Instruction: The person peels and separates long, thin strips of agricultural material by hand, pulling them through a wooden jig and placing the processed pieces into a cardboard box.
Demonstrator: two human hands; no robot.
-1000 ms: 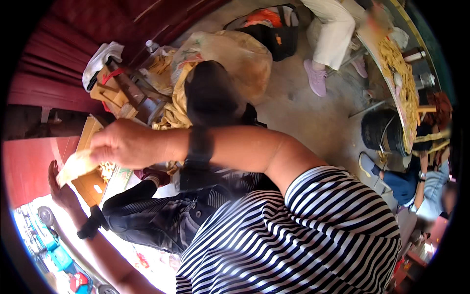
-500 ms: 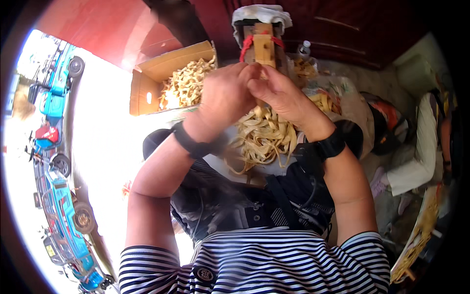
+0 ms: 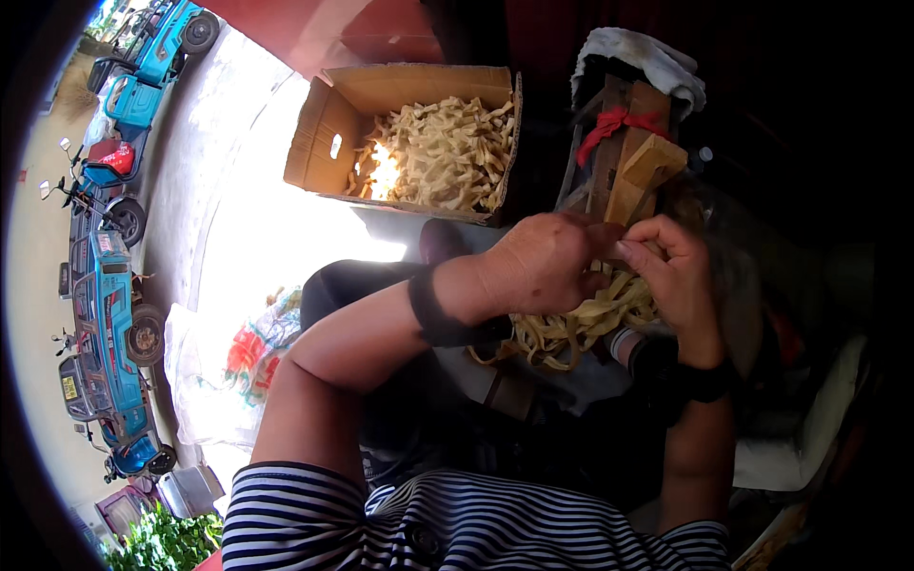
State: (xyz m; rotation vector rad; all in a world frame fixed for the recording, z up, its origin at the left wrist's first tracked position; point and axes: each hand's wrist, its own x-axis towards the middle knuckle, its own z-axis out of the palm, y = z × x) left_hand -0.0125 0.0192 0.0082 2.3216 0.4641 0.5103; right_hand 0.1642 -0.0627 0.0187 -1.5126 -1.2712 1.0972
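My left hand and my right hand meet in front of a wooden block mounted on a board. Thumb and fingers of the right are pinched together. The left hand's fingers curl closed, with its back toward me. What lies between the fingertips is too small and partly hidden to name. Right under both hands is a loose heap of long, flat, pale-yellow strips. A red cloth tie wraps the board behind the block. My wrists wear black bands.
To the left of the board stands an open cardboard box heaped with short pale pieces. A white cloth drapes the board's far end. A clear plastic bag with coloured print lies at left. Blue three-wheeled vehicles are parked outside.
The view has swung left, so the box, board and hands appear farther right. My hands, earlier overlapping, are now side by side with their fingertips meeting. The right side looks darker.
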